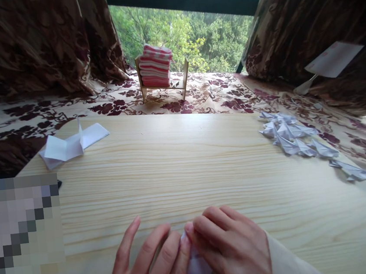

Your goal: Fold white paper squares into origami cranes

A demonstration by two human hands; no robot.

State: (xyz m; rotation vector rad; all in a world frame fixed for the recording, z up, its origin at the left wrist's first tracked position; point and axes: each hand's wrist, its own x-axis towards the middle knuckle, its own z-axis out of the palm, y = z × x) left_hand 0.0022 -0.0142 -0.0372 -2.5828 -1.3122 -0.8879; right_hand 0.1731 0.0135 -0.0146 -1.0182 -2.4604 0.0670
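My two hands meet at the near edge of a pale wooden table (185, 163). Between them lies a small piece of white paper (197, 271), mostly hidden under the fingers. My left hand (153, 262) lies with its fingers stretched out, pressing on the paper's left side. The fingers of my right hand (233, 245) are curled and pressed down on the paper's top and right side. A cream sleeve covers my right wrist.
A large folded white paper shape (72, 144) sits at the table's far left. Several small folded paper pieces (297, 138) lie in a heap at the far right. Behind stand a small wooden rack with striped cloths (158, 70), patterned curtains and a window.
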